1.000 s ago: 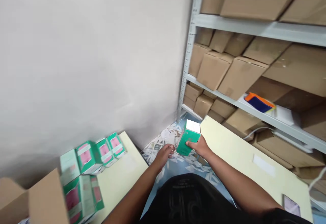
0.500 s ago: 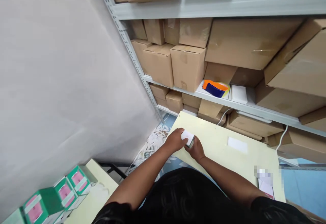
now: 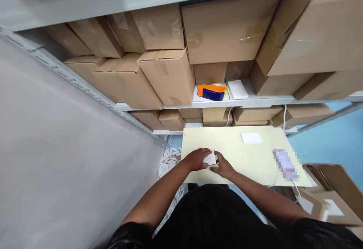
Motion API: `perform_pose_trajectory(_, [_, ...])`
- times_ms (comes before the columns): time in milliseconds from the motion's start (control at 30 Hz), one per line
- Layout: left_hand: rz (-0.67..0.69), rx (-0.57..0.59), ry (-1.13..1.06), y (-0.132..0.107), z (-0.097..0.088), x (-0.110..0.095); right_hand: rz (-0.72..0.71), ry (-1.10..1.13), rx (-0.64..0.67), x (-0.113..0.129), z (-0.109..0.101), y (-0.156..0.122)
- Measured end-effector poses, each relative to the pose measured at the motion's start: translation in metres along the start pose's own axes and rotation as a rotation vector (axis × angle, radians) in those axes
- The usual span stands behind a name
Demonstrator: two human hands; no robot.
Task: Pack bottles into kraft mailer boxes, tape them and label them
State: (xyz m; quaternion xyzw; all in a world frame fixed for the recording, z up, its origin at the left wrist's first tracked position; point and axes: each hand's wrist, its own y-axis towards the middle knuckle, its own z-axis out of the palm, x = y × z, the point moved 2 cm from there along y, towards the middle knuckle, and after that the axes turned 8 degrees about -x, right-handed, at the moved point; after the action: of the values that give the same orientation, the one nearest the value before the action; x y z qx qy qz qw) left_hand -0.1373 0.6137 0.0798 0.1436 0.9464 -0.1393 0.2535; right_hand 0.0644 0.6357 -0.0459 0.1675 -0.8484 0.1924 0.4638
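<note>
My left hand (image 3: pixel 197 160) is closed around the left side of a small white box (image 3: pixel 210 158) with faint dark marks on its top. The thumb lies along the near edge and the fingers are over the far side. Beside the box's right edge is my right hand (image 3: pixel 224 166), its thumb and forefinger spread apart. Whether a fingertip touches the box is hard to tell. Both hands are over the left part of a pale yellow table (image 3: pixel 232 143).
White paper (image 3: pixel 251 138) and a blurred-out phone-like item (image 3: pixel 286 164) lie on the table. Behind stands a shelf rack (image 3: pixel 255 102) with cardboard boxes (image 3: pixel 167 77), an orange-and-blue strap (image 3: pixel 211 92) and a white stack (image 3: pixel 237 89). Paper scraps (image 3: pixel 170 162) cover the floor at left; an open carton (image 3: pixel 334 192) stands right.
The view has swung right, so the green boxes at lower left are out of sight. My right hand has loosened from the small box, while my left keeps its grip.
</note>
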Motion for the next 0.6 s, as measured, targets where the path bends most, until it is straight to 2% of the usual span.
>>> perform_pose_trajectory(100, [0.181, 0.094, 0.044, 0.009, -0.007, 0.008, 0.104, 0.005, -0.007, 0.016, -0.002, -0.002])
perform_pose_trajectory(267, [0.279, 0.151, 0.198, 0.020, -0.015, 0.001, 0.166, -0.003, -0.074, 0.032, 0.006, -0.006])
perform_pose_trajectory(400, [0.256, 0.119, 0.252, 0.022, -0.016, -0.014, 0.107, 0.012, -0.094, 0.033, 0.003, -0.005])
perform_pose_trajectory(600, [0.123, 0.041, 0.221, 0.027, -0.010, -0.033, 0.063, -0.049, -0.020, 0.029, -0.007, 0.005])
